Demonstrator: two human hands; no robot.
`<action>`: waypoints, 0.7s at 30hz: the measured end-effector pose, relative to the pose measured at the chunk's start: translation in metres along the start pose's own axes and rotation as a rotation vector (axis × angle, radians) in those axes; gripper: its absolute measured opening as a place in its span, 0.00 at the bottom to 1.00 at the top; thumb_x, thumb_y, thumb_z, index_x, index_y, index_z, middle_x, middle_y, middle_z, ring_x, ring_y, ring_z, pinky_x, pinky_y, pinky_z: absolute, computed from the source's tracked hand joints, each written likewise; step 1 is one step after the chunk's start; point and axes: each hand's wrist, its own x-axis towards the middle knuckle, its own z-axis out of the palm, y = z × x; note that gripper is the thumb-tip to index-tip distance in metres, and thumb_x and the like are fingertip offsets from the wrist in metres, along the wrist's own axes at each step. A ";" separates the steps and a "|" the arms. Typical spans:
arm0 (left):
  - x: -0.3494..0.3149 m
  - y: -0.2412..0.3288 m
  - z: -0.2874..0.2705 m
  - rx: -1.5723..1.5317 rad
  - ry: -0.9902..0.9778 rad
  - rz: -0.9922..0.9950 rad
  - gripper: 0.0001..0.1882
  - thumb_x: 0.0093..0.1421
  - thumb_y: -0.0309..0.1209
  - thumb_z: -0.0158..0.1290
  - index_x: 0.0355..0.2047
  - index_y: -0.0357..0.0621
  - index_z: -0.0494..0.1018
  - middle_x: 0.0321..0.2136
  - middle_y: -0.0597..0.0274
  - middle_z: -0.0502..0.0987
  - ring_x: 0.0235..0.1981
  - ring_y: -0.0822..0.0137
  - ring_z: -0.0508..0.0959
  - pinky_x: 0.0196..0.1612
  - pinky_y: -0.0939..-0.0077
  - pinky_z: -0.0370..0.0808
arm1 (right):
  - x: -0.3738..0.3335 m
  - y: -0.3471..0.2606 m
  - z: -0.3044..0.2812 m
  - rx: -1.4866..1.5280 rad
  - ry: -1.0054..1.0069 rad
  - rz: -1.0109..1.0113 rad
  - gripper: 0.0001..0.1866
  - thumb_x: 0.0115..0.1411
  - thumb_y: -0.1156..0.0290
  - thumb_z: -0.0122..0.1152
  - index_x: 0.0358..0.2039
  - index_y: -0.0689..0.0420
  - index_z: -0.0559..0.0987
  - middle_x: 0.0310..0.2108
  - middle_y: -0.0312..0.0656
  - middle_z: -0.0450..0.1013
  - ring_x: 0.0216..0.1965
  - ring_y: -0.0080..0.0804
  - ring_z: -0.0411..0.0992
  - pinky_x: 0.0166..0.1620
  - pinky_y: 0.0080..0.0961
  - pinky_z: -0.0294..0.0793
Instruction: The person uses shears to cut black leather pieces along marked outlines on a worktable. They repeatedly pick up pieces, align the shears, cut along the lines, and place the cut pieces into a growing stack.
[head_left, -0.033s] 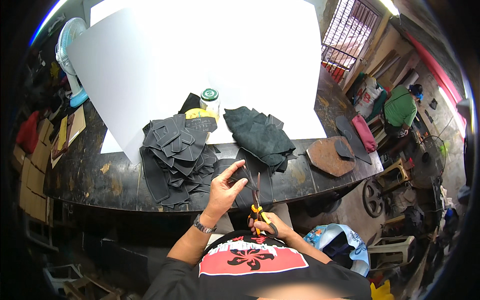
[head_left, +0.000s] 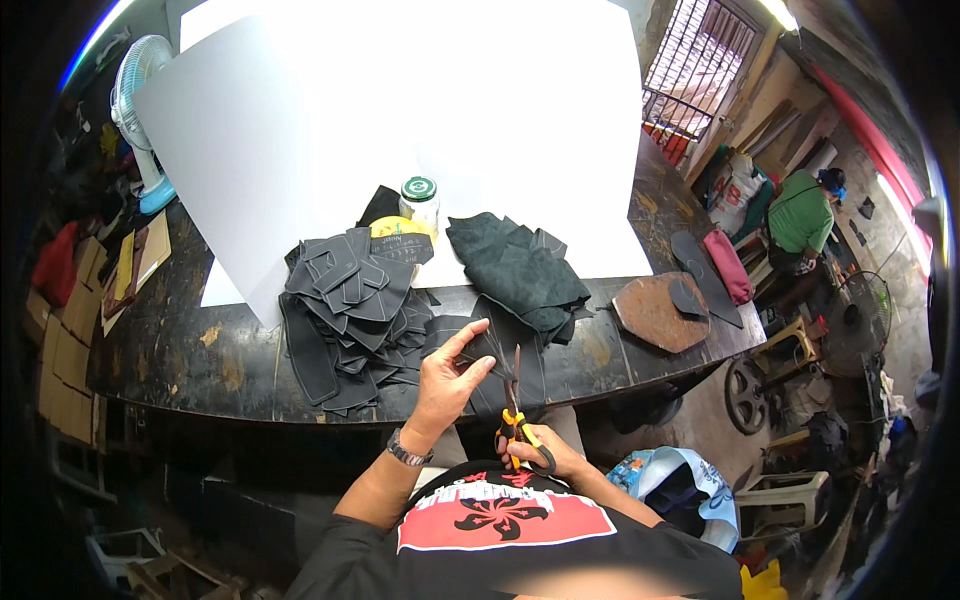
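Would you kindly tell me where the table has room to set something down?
The table is bare left of the black cut pieces, below the white sheet; a smaller patch lies between the dark green pieces and brown slab. The front middle is crowded: left hand holding a black piece, right hand holding scissors.

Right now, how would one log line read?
left hand: holds dark piece | right hand: holds scissors | ahead: dark piles, jar
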 end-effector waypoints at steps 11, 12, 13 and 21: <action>0.012 0.010 -0.001 0.045 0.028 0.029 0.26 0.58 0.17 0.56 0.58 0.33 0.68 0.54 0.57 0.73 0.53 0.73 0.72 0.55 0.79 0.70 | 0.003 -0.007 -0.006 0.008 -0.042 -0.112 0.18 0.63 0.58 0.61 0.41 0.61 0.74 0.31 0.37 0.73 0.31 0.23 0.73 0.36 0.20 0.73; 0.013 0.009 -0.001 0.108 0.048 0.006 0.28 0.57 0.18 0.57 0.59 0.33 0.67 0.56 0.57 0.72 0.56 0.70 0.71 0.57 0.77 0.68 | 0.005 -0.007 -0.008 -0.048 -0.034 -0.119 0.16 0.64 0.60 0.60 0.40 0.61 0.74 0.29 0.38 0.73 0.30 0.23 0.74 0.34 0.21 0.73; 0.014 0.008 -0.002 0.097 0.047 0.050 0.28 0.57 0.18 0.57 0.60 0.33 0.66 0.57 0.56 0.71 0.56 0.70 0.70 0.58 0.76 0.68 | 0.005 -0.008 -0.012 -0.078 -0.049 -0.146 0.15 0.64 0.61 0.59 0.40 0.61 0.74 0.28 0.38 0.74 0.29 0.23 0.75 0.34 0.22 0.74; 0.005 -0.003 -0.001 0.039 0.037 0.003 0.29 0.58 0.17 0.57 0.61 0.36 0.65 0.49 0.58 0.76 0.42 0.78 0.76 0.46 0.82 0.78 | -0.005 -0.008 -0.010 -0.060 0.008 0.006 0.27 0.58 0.48 0.63 0.40 0.63 0.75 0.33 0.39 0.72 0.35 0.24 0.72 0.41 0.22 0.72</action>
